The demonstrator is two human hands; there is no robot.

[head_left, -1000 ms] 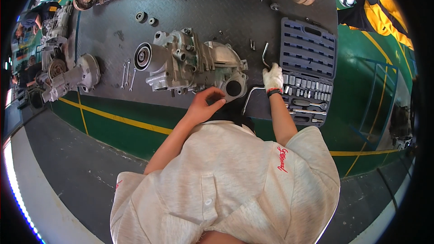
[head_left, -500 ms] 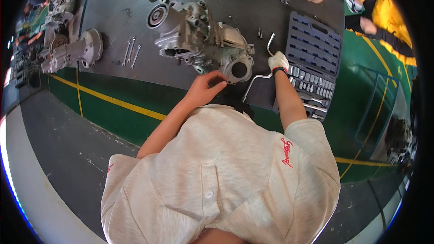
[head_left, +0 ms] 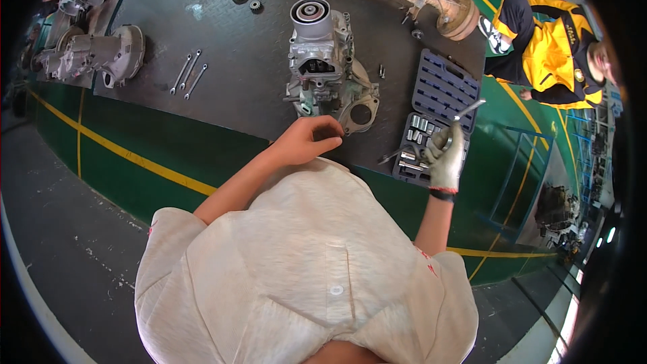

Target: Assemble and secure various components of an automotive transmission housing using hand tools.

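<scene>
Two hands are at the near side of the dark table (head_left: 236,74): the bare left hand (head_left: 309,140) is loosely curved, thumb and fingers parted, just beside the flange (head_left: 374,108) of a grey gear housing (head_left: 317,47) close to the near edge — whether they touch, I cannot tell. The gloved right hand (head_left: 446,155) grips a bent metal bar (head_left: 472,108), partly covering the open socket case (head_left: 441,87) by the right edge. A broad stretch of tabletop separates the housing from three wrenches (head_left: 191,71) leftward — a narrower one, from the case. Beyond the right edge is a person in yellow and black (head_left: 544,54).
</scene>
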